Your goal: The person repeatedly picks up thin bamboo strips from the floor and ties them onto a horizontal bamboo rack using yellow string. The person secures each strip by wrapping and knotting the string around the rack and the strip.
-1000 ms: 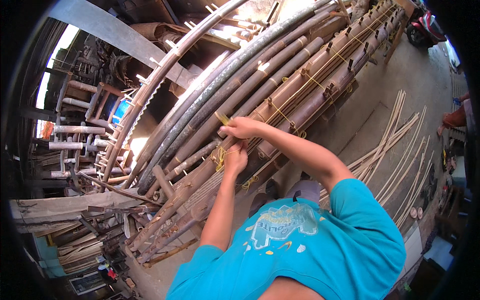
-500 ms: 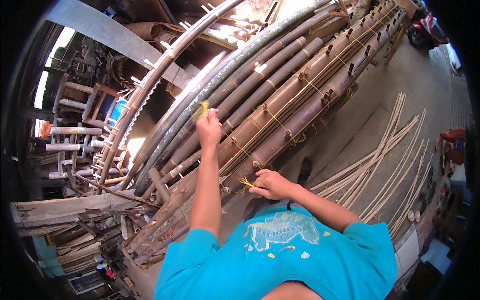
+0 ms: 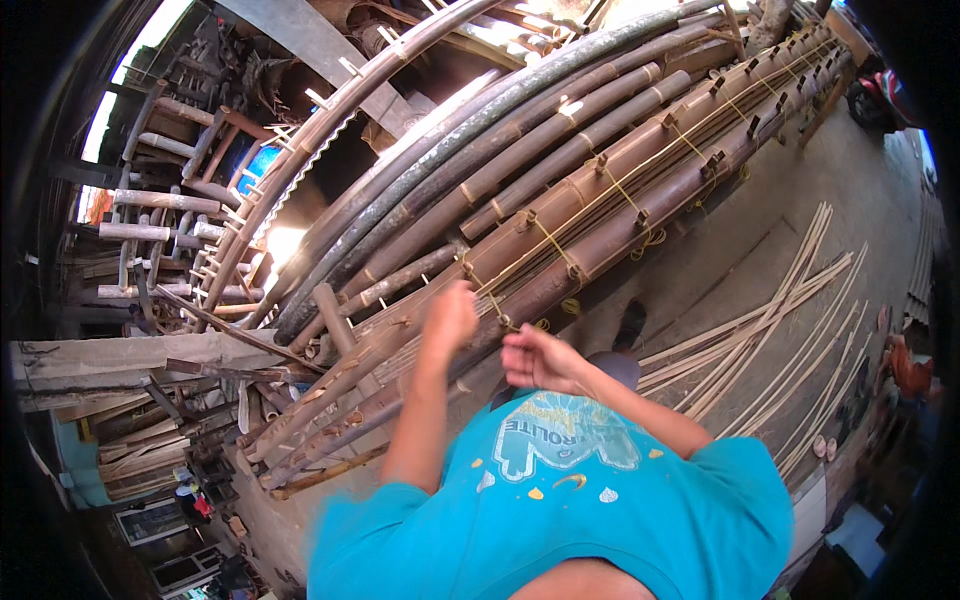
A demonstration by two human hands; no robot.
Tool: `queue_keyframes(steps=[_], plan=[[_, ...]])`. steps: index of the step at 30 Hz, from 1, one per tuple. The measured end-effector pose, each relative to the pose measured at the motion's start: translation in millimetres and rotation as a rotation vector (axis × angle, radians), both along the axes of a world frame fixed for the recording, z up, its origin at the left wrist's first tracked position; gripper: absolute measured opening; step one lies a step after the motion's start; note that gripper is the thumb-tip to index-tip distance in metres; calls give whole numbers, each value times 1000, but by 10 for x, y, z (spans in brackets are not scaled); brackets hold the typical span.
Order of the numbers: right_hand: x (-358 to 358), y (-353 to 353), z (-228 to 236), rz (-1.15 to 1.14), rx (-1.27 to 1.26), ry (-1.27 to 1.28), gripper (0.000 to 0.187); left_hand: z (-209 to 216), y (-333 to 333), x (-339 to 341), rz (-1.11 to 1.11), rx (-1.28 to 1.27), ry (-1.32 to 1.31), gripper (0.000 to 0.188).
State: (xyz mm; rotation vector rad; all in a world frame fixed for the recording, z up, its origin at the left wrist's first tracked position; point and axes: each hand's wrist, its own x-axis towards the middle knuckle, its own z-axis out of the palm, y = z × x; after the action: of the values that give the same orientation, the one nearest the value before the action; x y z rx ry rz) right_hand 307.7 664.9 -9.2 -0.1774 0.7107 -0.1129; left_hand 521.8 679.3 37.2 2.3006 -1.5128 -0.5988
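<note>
Two long brown bamboo poles (image 3: 620, 255) lie side by side across the middle, with short pegs standing in them. Yellow cord (image 3: 550, 240) runs from peg to peg across the slats between the poles. At the near pole, my right hand (image 3: 545, 362) is beside a peg (image 3: 506, 321), fingers curled; what they hold, if anything, does not show. A small loop of yellow cord (image 3: 543, 324) shows just behind it. Over the far pole, close to another peg, my left hand (image 3: 450, 318) is smeared by motion, its fingers indistinct. No cord can be made out in it.
Several more bamboo poles (image 3: 500, 150) lie beyond. A curved pole with white pegs (image 3: 300, 155) arcs at the left, near bamboo frames (image 3: 160, 200). Thin split strips (image 3: 745, 340) lie on the floor at the right. A red motorbike (image 3: 885, 95) stands far right.
My left hand, which held a yellow bundle of cord up high, has come down and nearer my right hand. My right hand has drawn back from a yellow cord bunch. The view has shifted slightly.
</note>
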Motion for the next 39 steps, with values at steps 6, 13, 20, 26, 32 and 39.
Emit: queue_keyframes(steps=[6, 13, 20, 26, 32, 39], plan=[[997, 81, 669, -498, -945, 92, 26, -561, 229, -3, -294, -656, 42, 22], [1421, -1074, 372, 527, -2344, 943, 60, -120, 94, -49, -69, -231, 241, 24], [611, -613, 1362, 359, -1640, -368, 51, -222, 141, 28, -84, -248, 266, 23], [221, 14, 96, 511, -1701, 21, 49, -172, -11, 137, -115, -308, 319, 23], [-106, -61, 316, 424, -1604, -64, 49, -130, -940, 660, 73, -514, 171, 31], [-2016, -630, 385, -1375, -286, -433, 39, -835, -1402, 1212, -77, 445, -69, 43]])
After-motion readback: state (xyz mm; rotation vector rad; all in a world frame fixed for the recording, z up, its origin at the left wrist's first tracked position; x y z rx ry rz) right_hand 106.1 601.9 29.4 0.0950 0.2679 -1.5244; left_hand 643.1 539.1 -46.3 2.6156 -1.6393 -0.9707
